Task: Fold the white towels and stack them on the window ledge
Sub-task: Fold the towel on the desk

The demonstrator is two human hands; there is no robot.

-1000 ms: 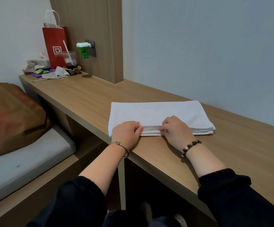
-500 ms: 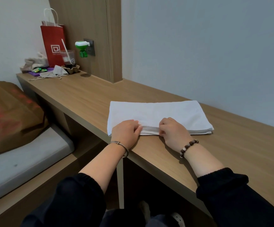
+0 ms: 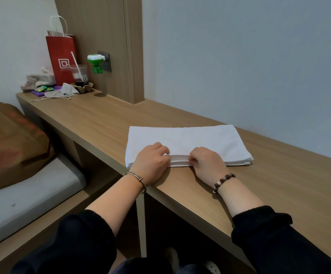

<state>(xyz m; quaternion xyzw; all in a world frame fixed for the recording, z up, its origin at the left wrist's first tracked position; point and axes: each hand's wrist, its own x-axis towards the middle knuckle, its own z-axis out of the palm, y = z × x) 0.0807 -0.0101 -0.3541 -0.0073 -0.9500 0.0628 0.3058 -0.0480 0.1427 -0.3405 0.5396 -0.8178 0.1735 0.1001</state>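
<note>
Wood ledge (image 3: 105,119) w/ towel (image 3: 190,139), grey wall.

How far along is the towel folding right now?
Done: a folded white towel lies flat on the wooden ledge. In hand: left hand and right hand pinch its near edge. Left: any further fold; no other loose towels are in view.

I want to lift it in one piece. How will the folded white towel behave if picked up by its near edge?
The folded white towel is layered cloth, so it would probably sag and unfold. It looks light. Both the left hand and right hand pinch that edge.
</note>
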